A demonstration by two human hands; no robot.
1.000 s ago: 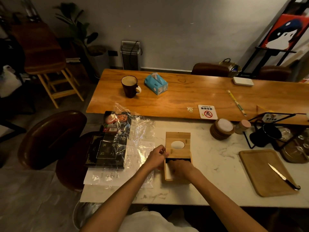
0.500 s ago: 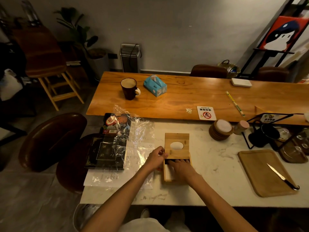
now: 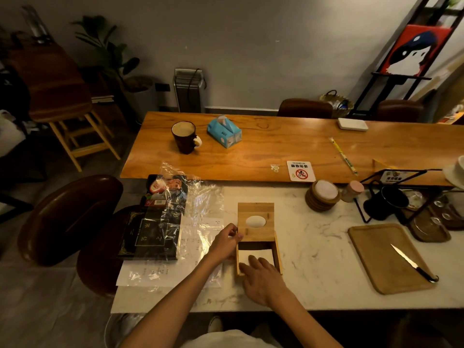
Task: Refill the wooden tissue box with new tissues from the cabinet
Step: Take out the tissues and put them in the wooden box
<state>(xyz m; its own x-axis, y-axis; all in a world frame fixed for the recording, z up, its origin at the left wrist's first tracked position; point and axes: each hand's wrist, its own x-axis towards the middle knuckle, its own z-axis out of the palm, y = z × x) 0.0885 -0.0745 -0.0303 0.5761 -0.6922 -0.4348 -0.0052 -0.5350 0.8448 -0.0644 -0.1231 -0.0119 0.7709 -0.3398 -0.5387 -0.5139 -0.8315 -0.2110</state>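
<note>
The left hand (image 3: 224, 243) pinches the lid (image 3: 255, 221) of the wooden box (image 3: 278, 252). The right hand (image 3: 262, 278) lies flat and open on white tissues (image 3: 256, 254) inside.

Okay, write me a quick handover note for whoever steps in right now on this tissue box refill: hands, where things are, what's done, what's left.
Left hand: fingers pinching the near left corner of the sliding lid, steadying the box.
Right hand: flat, fingers reaching into the open near half, resting on the tissues.
Square light wooden tissue box: on the white marble counter; its wooden sliding lid with the oval hole is pushed about halfway back.
Done: white tissue stack is inside the box.
Left: seat the tissues flat, slide the lid shut. I can't tell whether a sheet is threaded through the oval.
Empty clear plastic wrap lies to the left.
</note>
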